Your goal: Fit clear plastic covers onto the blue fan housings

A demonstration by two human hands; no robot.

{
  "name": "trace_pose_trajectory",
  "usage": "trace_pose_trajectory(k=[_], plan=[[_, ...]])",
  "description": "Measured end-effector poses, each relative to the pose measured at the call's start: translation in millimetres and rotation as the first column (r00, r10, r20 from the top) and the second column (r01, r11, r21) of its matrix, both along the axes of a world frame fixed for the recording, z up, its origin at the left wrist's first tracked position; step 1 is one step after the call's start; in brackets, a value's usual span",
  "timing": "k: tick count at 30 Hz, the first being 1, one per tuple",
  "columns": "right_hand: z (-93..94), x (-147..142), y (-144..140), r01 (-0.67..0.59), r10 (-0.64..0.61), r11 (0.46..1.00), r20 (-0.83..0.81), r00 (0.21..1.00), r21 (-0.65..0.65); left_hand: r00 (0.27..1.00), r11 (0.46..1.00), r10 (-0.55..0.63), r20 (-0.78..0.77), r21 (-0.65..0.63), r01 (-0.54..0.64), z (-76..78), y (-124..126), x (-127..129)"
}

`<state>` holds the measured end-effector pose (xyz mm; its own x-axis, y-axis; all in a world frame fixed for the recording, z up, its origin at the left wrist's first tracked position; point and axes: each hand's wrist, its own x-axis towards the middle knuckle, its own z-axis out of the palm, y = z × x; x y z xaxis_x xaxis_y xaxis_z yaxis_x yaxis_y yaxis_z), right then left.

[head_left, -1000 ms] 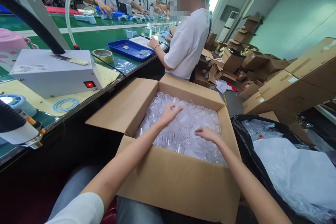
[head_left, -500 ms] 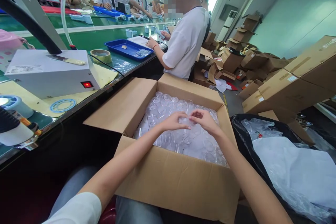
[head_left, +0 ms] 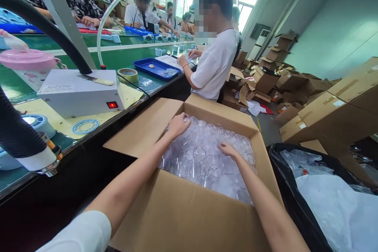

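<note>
An open cardboard box (head_left: 189, 212) stands before me, filled with clear plastic cup-like pieces (head_left: 199, 153), many with ribbed round ends. My left hand (head_left: 179, 125) is at the box's far left corner, its partly bent fingers touching or just above the pieces there. Over the right half of the pile, my right hand (head_left: 228, 149) points left, fingers loosely bent and somewhat apart. No piece shows lifted in either hand. The undersides of both hands are hidden.
On the left bench are a grey machine (head_left: 81, 92) with a lit red switch, a tape roll (head_left: 128, 75), a light-blue ring (head_left: 85, 126) and a blue tray (head_left: 156, 68). A co-worker (head_left: 217, 59) stands beyond the box. A black bag (head_left: 291, 189) with plastic sheeting lies right.
My hands have moved apart from near each other above the box's middle. The left went to the far left corner; the right lowered toward the pieces. The view has tilted up.
</note>
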<state>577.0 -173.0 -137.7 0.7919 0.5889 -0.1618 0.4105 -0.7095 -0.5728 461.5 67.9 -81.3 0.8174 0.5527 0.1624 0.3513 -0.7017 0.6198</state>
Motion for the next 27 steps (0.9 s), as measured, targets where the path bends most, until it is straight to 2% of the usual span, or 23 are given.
trace_pose_trajectory(k=[3,6,9,13,16,19,23,25,27], plan=[[-6.1,-3.3,-0.8,0.080,-0.079,0.994,0.023,0.997,-0.070,0.983,0.994,-0.086,-0.162,0.059,0.097,-5.9,14.9,7.7],[-6.1,-8.4,-10.3,0.162,-0.151,0.980,0.100,0.983,-0.115,0.948,0.979,-0.169,-0.268,0.069,0.194,-21.0,8.1,20.0],[2.4,-13.2,-31.2,0.215,-0.189,0.969,0.195,0.962,-0.124,0.918,0.960,-0.247,-0.309,0.051,0.276,-34.3,-1.0,29.6],[25.4,-8.9,-60.6,0.208,-0.176,0.975,0.301,0.937,-0.075,0.867,0.908,-0.398,-0.301,0.004,0.418,-42.5,0.6,32.6],[33.3,0.1,-64.6,0.138,-0.117,0.989,0.264,0.957,-0.060,0.844,0.885,-0.451,-0.290,-0.024,0.465,-45.9,-1.6,31.3],[19.7,2.4,-47.5,0.089,-0.072,0.992,0.168,0.983,-0.094,0.855,0.894,-0.436,-0.282,-0.028,0.447,-48.4,-11.0,29.3],[-10.2,-7.7,-13.9,0.170,-0.154,0.981,0.151,0.976,-0.098,0.872,0.906,-0.415,-0.259,-0.030,0.422,-48.6,-18.1,25.5],[-16.5,-13.6,-4.8,0.205,-0.193,0.977,0.160,0.968,-0.059,0.880,0.910,-0.410,-0.240,-0.038,0.413,-47.0,-17.0,23.7],[-13.8,-18.2,-5.8,0.185,-0.184,0.983,0.157,0.970,0.010,0.889,0.912,-0.408,-0.208,-0.054,0.406,-43.5,-14.7,23.1]])
